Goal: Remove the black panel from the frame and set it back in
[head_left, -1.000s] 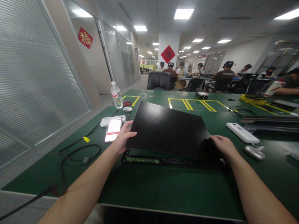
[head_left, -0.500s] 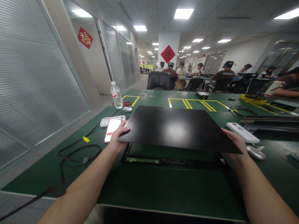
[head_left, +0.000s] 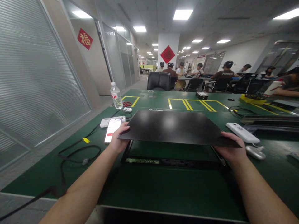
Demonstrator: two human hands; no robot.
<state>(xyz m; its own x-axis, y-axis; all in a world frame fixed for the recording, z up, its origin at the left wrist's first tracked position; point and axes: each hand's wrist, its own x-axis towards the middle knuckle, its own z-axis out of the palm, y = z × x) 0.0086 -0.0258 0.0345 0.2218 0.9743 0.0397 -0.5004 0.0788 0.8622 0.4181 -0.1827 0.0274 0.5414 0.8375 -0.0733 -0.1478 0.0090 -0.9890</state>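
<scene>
A thin, glossy black rectangular panel [head_left: 173, 127] is held level above the table between both hands. My left hand [head_left: 120, 138] grips its left edge, thumb on top and fingers underneath. At the right edge my right hand [head_left: 232, 147] holds it the same way, its fingers partly hidden below. Under the panel lies a black rectangular frame [head_left: 187, 164] with a green circuit strip [head_left: 142, 161] along its near side. The panel covers the frame's far part. Close to my left hand is a phone [head_left: 112, 129] with a lit screen.
On the green table [head_left: 173, 193], a water bottle [head_left: 116, 95], red-handled scissors [head_left: 126, 104] and a black cable [head_left: 62, 168] are to the left. A white power bank [head_left: 242, 133] and a silver mouse-like device [head_left: 255, 152] lie right. Several people sit at desks behind.
The panel has tilted flatter, its far edge dropping and its near edge rising slightly. More of the frame beneath shows. Both hands keep their hold.
</scene>
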